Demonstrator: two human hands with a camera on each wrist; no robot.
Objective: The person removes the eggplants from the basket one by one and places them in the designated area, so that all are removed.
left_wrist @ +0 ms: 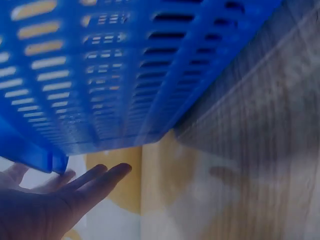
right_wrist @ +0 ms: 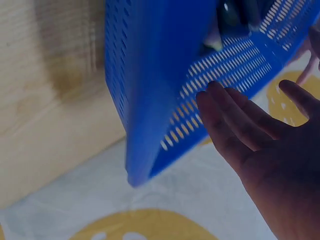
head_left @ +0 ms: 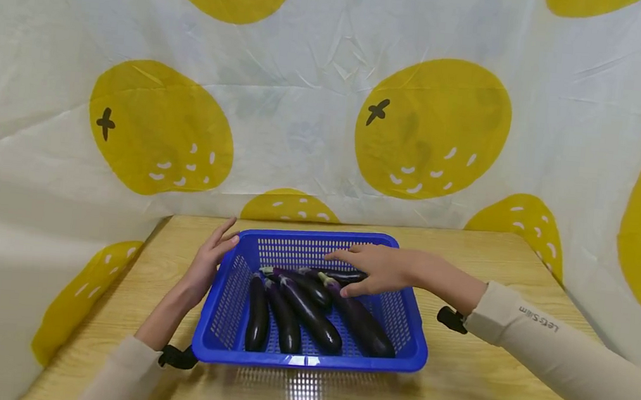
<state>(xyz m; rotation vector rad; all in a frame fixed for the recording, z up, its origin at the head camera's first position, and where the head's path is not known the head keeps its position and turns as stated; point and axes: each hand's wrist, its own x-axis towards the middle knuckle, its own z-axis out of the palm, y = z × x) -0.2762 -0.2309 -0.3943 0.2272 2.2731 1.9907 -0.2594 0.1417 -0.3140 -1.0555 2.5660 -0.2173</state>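
Several dark purple eggplants (head_left: 310,316) lie in a blue slatted plastic basket (head_left: 306,361), most with stems towards the back. At the basket's left rim is my left hand (head_left: 205,269), thumb right by the edge and fingers extended outside it; the left wrist view shows those straight fingers beside the slatted wall (left_wrist: 115,110). My right hand (head_left: 380,269) reaches over the right side of the basket, its fingers stretched leftward and holding nothing. Under its thumb, in the head view, sits the stem end of the rightmost eggplant (head_left: 366,328). The right wrist view has the fingers (right_wrist: 230,120) spread above the basket's interior.
The basket stands on a light wooden table (head_left: 471,378). Behind the table hangs a pale cloth (head_left: 298,128) printed with big yellow fruit, which also runs along the left and right sides.
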